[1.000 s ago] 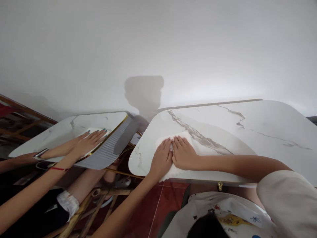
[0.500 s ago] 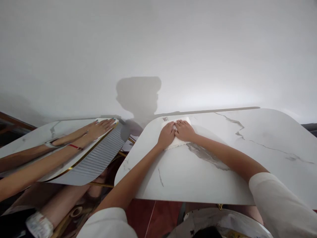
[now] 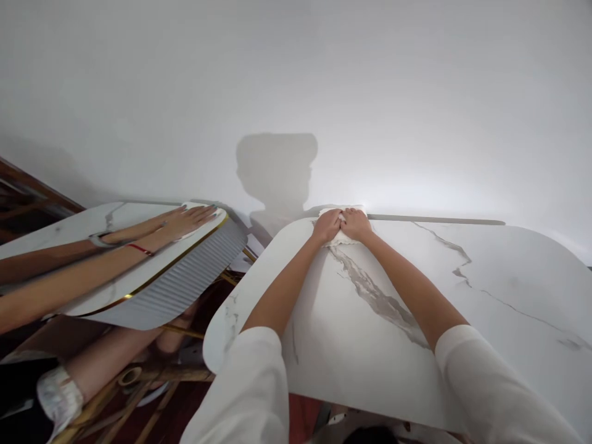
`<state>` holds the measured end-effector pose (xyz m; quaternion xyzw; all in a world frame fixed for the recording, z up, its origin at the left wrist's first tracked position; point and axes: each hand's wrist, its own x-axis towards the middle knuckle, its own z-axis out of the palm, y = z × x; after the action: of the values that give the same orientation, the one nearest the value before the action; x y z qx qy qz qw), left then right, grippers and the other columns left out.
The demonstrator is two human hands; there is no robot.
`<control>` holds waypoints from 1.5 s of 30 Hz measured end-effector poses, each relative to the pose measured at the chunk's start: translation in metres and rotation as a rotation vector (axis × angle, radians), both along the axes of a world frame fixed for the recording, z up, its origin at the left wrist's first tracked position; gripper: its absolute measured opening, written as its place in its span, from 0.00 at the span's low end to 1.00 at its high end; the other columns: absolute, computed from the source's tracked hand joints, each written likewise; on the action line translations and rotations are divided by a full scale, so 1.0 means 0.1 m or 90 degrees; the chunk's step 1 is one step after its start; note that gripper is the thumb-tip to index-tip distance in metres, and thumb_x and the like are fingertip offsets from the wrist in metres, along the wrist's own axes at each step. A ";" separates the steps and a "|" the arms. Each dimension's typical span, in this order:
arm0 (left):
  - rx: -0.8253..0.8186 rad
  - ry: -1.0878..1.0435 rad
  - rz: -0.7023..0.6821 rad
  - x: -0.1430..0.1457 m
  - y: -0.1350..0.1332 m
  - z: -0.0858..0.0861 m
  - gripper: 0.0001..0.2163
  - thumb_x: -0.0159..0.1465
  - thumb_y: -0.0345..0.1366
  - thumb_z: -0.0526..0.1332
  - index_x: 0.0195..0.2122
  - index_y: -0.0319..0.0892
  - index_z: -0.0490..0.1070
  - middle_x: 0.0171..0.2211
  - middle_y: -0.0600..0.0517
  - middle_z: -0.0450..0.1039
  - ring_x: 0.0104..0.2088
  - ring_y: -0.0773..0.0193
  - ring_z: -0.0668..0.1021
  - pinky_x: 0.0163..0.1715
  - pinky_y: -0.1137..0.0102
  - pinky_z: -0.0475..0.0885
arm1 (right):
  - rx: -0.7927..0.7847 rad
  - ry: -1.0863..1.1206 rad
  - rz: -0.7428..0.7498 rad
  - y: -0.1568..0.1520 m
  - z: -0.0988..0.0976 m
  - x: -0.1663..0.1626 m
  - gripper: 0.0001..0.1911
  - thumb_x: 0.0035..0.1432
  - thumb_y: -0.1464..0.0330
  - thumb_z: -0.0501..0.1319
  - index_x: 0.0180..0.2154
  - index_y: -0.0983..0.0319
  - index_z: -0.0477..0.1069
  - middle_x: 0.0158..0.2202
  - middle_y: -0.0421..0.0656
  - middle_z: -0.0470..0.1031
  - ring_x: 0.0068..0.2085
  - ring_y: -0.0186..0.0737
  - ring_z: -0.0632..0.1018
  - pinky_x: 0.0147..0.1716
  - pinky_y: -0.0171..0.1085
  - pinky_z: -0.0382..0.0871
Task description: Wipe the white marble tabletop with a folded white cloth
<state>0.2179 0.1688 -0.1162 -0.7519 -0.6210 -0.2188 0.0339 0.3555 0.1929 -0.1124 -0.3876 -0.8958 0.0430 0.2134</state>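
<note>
A white cloth with a wavy edge lies at the far edge of the white marble-patterned table, close to the wall. Both arms reach forward to it. My left hand presses on its left part with the fingers bent over it. Right beside it, my right hand bears down on the cloth in the same way, the two thumbs nearly touching. The palms and the cloth beneath them are hidden.
On the left, a co-worker's hands rest on a white cloth on a second table with a ribbed grey side. A gap separates the two tables. A bamboo chair stands below. The pale wall rises behind.
My hands have pushed the cloth forward to the table's far edge, and my arms are stretched further. The view has shifted a little. The co-worker's hands have stayed in nearly the same place.
</note>
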 end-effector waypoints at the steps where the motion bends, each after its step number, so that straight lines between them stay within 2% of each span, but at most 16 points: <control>1: 0.001 0.001 -0.020 0.04 0.03 0.00 0.17 0.61 0.30 0.45 0.49 0.36 0.66 0.49 0.41 0.71 0.50 0.53 0.71 0.52 0.59 0.65 | 0.002 0.000 -0.014 0.00 0.00 0.04 0.22 0.63 0.69 0.47 0.55 0.72 0.64 0.56 0.54 0.66 0.57 0.48 0.64 0.55 0.43 0.52; 5: 0.026 0.011 -0.078 0.24 0.03 -0.01 0.18 0.62 0.31 0.45 0.50 0.36 0.65 0.49 0.42 0.70 0.51 0.55 0.71 0.53 0.60 0.64 | 0.007 -0.003 -0.068 -0.11 0.00 0.27 0.23 0.63 0.69 0.46 0.55 0.72 0.63 0.58 0.55 0.64 0.58 0.48 0.62 0.56 0.43 0.51; 10: 0.025 0.018 -0.116 0.53 -0.09 -0.04 0.19 0.62 0.31 0.45 0.54 0.36 0.62 0.54 0.42 0.67 0.54 0.56 0.68 0.56 0.62 0.61 | -0.011 -0.009 -0.143 -0.35 0.00 0.53 0.26 0.63 0.69 0.44 0.59 0.74 0.59 0.62 0.55 0.59 0.62 0.50 0.57 0.58 0.46 0.48; 16: -0.007 0.040 -0.156 0.68 -0.48 -0.04 0.21 0.63 0.32 0.44 0.57 0.34 0.59 0.58 0.42 0.62 0.59 0.58 0.64 0.60 0.62 0.57 | -0.017 -0.032 -0.180 -0.84 -0.03 0.69 0.28 0.64 0.68 0.43 0.61 0.77 0.55 0.63 0.56 0.56 0.63 0.51 0.55 0.59 0.47 0.46; 24: 0.006 0.069 -0.145 0.59 -1.43 -0.02 0.21 0.65 0.35 0.41 0.57 0.37 0.59 0.59 0.43 0.62 0.60 0.58 0.63 0.61 0.59 0.58 | 0.054 -0.012 -0.126 -1.72 -0.05 0.64 0.28 0.62 0.70 0.45 0.59 0.81 0.57 0.60 0.61 0.59 0.62 0.56 0.58 0.59 0.49 0.48; 31: 0.013 0.094 -0.045 0.41 -2.36 -0.06 0.23 0.66 0.36 0.39 0.58 0.34 0.57 0.59 0.41 0.61 0.61 0.58 0.62 0.61 0.58 0.58 | 0.060 -0.011 -0.008 -2.42 -0.01 0.52 0.29 0.61 0.68 0.47 0.58 0.82 0.57 0.61 0.63 0.58 0.62 0.57 0.58 0.59 0.50 0.48; 35: 0.022 0.095 0.023 0.47 -2.80 -0.08 0.22 0.66 0.36 0.39 0.59 0.35 0.57 0.59 0.41 0.61 0.61 0.56 0.62 0.60 0.56 0.59 | 0.041 -0.010 0.068 -2.69 0.02 0.57 0.29 0.60 0.67 0.48 0.59 0.80 0.57 0.61 0.61 0.57 0.62 0.55 0.57 0.60 0.49 0.47; 40: 0.009 0.085 0.094 0.80 -3.07 -0.09 0.22 0.65 0.34 0.41 0.59 0.34 0.57 0.59 0.41 0.62 0.61 0.54 0.62 0.58 0.54 0.59 | 0.028 -0.005 0.131 -2.84 0.02 0.84 0.29 0.60 0.68 0.48 0.59 0.79 0.57 0.62 0.58 0.57 0.63 0.53 0.57 0.61 0.49 0.48; 45: -0.032 0.056 0.074 1.14 -2.97 -0.06 0.23 0.64 0.33 0.42 0.60 0.35 0.57 0.60 0.41 0.60 0.61 0.54 0.60 0.59 0.53 0.57 | 0.029 -0.023 0.106 -2.78 0.01 1.18 0.29 0.59 0.69 0.49 0.60 0.77 0.57 0.63 0.57 0.56 0.63 0.52 0.56 0.61 0.48 0.48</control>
<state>0.3320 -0.1284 -0.1220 -0.7242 -0.6666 -0.1678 0.0551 0.4736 -0.0851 -0.1114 -0.3074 -0.9294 0.0334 0.2016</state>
